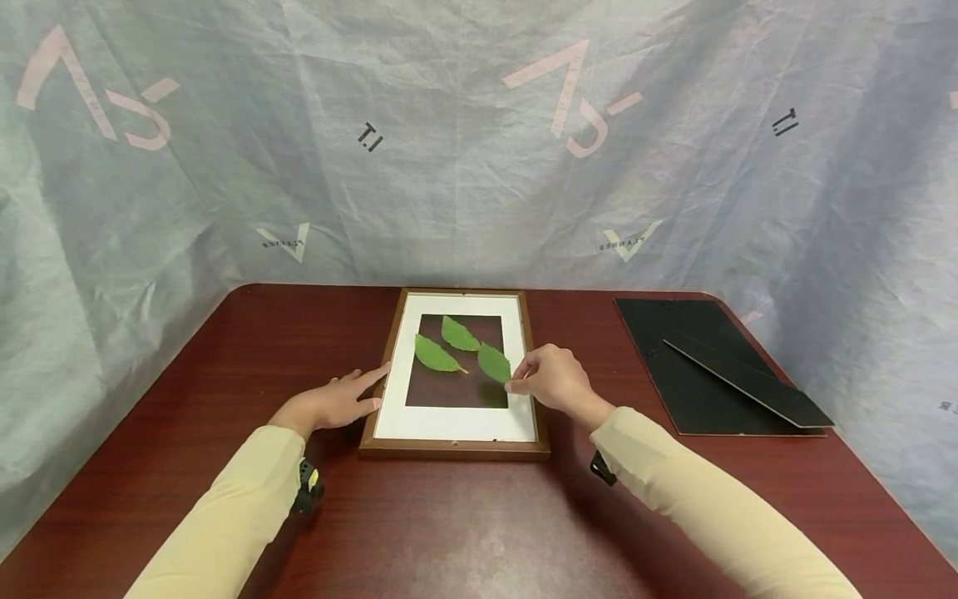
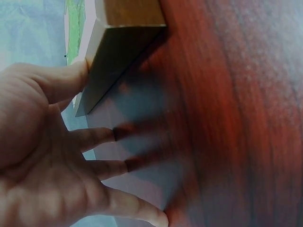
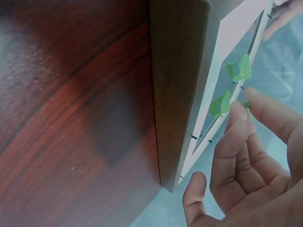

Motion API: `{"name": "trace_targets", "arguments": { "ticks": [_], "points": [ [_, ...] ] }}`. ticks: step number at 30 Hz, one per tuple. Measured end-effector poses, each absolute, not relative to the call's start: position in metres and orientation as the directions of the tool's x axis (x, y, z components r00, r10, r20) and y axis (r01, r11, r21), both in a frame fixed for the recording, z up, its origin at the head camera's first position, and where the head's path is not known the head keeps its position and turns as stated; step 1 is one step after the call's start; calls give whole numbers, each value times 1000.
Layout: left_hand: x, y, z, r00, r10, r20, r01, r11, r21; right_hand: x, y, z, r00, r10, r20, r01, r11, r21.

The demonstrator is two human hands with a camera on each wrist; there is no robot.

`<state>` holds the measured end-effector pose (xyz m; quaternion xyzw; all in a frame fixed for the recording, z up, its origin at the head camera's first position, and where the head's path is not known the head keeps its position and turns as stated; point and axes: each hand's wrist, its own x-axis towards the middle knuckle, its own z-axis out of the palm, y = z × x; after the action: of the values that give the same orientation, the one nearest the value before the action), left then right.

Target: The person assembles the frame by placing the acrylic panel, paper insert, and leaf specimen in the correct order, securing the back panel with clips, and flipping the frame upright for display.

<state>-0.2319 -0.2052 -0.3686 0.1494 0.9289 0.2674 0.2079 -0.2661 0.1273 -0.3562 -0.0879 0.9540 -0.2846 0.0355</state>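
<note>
A wooden picture frame (image 1: 454,450) with a white mat (image 1: 449,424) around its inner window lies on the table. Two green leaves (image 1: 436,355) (image 1: 459,334) rest over the window. My right hand (image 1: 554,378) reaches over the frame's right side and pinches a third leaf (image 1: 494,363); a bit of its green stem (image 3: 246,104) shows between thumb and finger in the right wrist view. At the frame's left side, my left hand (image 1: 329,403) spreads its fingers, with the thumb (image 2: 71,81) touching the frame edge and other fingertips on the table.
On the right of the dark red table (image 1: 464,524) lies a black board (image 1: 659,358), with a narrower black panel (image 1: 748,383) slanted across it. A grey cloth (image 1: 449,166) hangs behind and beside the table.
</note>
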Motion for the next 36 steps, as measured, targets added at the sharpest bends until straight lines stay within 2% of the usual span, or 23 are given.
{"name": "trace_targets", "arguments": {
  "ticks": [14, 30, 36],
  "points": [
    [-230, -202, -364, -868, 386, -313, 169, 822, 544, -274, 110, -359, -982, -155, -104, -88, 876, -473],
    [-228, -202, -362, -869, 381, -315, 159, 819, 552, -276, 96, -363, -979, -181, -97, -133, 919, -371],
    [-227, -201, -362, -870, 382, -312, 162, 818, 552, -275, 94, -363, -976, -200, -91, -153, 915, -374]
  ]
}}
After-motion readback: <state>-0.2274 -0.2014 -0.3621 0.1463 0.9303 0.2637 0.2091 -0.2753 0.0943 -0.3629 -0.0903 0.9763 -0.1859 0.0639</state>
